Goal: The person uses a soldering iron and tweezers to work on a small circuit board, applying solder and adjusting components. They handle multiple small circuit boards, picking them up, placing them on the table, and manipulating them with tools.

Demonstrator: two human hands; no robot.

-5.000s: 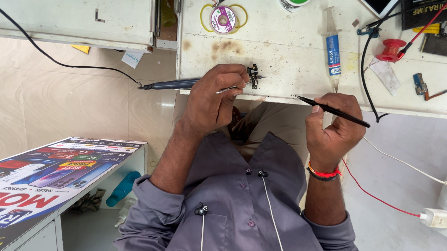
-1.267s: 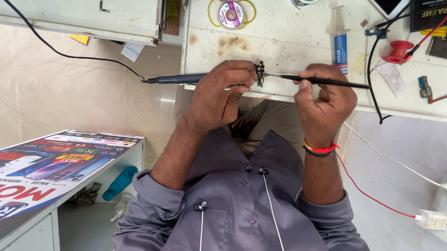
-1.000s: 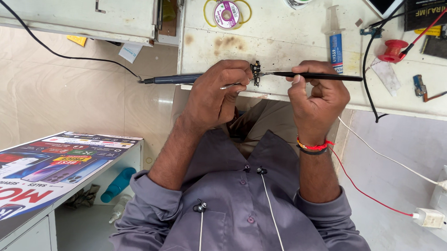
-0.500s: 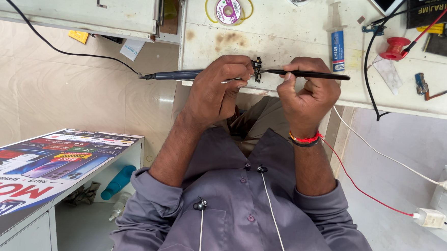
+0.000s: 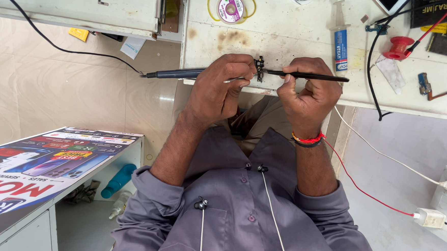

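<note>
Small dark circuit part at table's near edge, upright; soldering iron from left, black tweezers from right, both level.

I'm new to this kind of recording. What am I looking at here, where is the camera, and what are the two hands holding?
There is no machine here, only a person at work. The one camera sits on their head and looks down, so you see their grey shirt at the bottom and both arms reaching up to a white table.

The left hand grips a soldering iron whose cord trails off to the left. The right hand, with a red thread at the wrist, holds a thin black tool. Both tips meet at a small dark part at the table's near edge.

Further back on the table lie a small reel, a syringe with a blue label and a red spool.
</note>
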